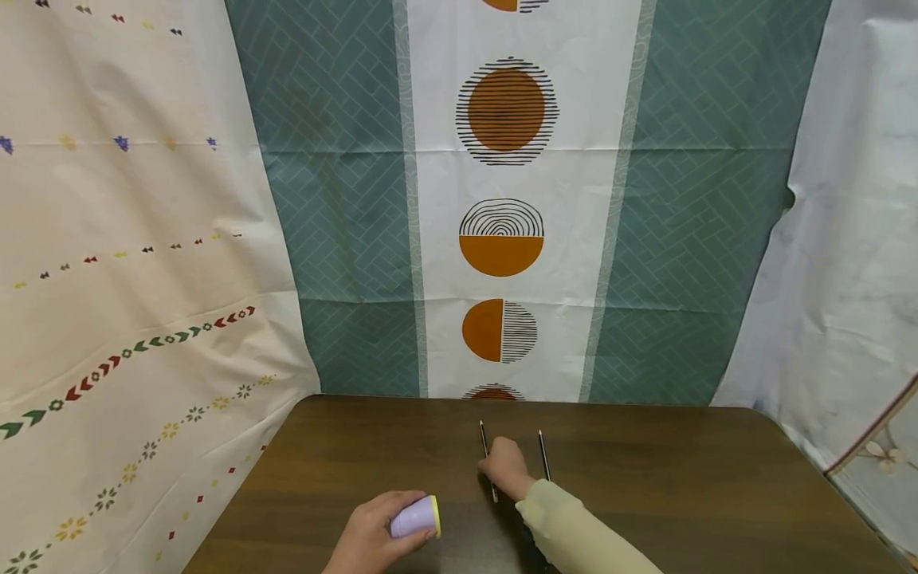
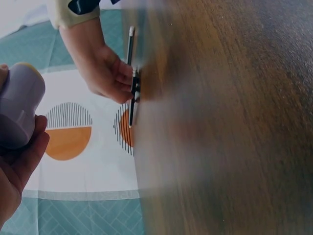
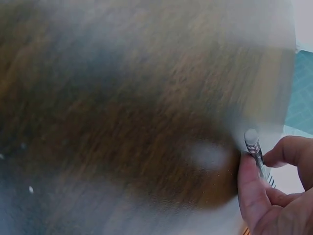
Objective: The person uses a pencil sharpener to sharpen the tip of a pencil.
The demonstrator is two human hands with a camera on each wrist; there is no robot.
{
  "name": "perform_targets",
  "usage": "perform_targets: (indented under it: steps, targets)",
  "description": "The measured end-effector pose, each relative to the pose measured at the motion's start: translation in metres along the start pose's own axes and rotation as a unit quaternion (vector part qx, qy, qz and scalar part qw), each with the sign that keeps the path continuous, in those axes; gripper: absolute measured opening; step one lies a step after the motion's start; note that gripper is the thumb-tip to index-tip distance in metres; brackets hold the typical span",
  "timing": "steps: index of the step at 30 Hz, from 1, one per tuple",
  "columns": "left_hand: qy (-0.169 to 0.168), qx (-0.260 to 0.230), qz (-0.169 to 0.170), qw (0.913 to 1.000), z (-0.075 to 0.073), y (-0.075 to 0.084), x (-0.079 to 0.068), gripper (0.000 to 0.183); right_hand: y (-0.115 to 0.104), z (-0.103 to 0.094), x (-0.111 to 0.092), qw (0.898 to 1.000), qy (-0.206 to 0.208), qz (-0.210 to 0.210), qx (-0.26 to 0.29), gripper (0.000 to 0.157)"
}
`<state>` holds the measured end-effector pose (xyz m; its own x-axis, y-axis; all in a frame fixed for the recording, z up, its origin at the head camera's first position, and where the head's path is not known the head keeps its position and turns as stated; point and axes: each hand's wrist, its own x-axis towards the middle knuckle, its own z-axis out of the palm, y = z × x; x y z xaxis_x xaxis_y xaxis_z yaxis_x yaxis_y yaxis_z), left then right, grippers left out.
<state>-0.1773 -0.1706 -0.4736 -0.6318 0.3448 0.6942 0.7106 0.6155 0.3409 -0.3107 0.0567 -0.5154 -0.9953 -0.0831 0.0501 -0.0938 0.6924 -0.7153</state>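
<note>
My left hand (image 1: 373, 532) grips a lavender cylinder (image 1: 412, 518) with a yellow rim, held sideways near the front of the table; the left wrist view shows its smooth body and a small raised tab, but its exact kind cannot be told. Farther forward, my right hand (image 1: 505, 469) pinches a dark pencil (image 1: 484, 435) between thumb and fingers. In the right wrist view the pencil's pale eraser end (image 3: 251, 137) sticks out past the fingertips. A second dark pencil (image 1: 543, 453) lies just right of that hand, its lower end hidden behind the sleeve.
Both hands work over a dark brown wooden table (image 1: 660, 470). Behind its far edge hangs a green and white curtain (image 1: 344, 239) with orange circles. A cream patterned cloth (image 1: 143, 279) hangs at the left, a pale one (image 1: 839, 303) at the right.
</note>
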Motion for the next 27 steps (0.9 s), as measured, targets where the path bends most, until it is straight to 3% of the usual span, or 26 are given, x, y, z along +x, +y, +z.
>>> perform_targets:
  steps: [6, 14, 20, 25, 27]
  targets:
    - [0.003, 0.002, 0.004, 1.0, -0.001, -0.001, 0.0, 0.038, 0.0, -0.004, 0.0, 0.998, -0.014, 0.023, 0.064, 0.049]
    - [-0.001, -0.001, -0.005, 1.0, -0.002, 0.0, -0.001, 0.038, -0.011, -0.011, -0.008, 0.974, -0.068, 0.085, 0.198, 0.048]
    - [0.001, -0.005, -0.014, 0.9999, -0.003, 0.001, -0.001, 0.037, -0.016, -0.014, -0.013, 0.966, -0.075, 0.089, 0.229, 0.04]
    - [0.012, -0.007, -0.013, 0.9998, -0.002, 0.0, -0.001, 0.036, -0.019, -0.017, -0.016, 0.96, -0.088, 0.095, 0.249, 0.005]
    - [0.015, -0.007, -0.006, 0.9999, -0.002, -0.001, -0.001, 0.037, -0.021, -0.019, -0.017, 0.959, -0.096, 0.095, 0.249, 0.017]
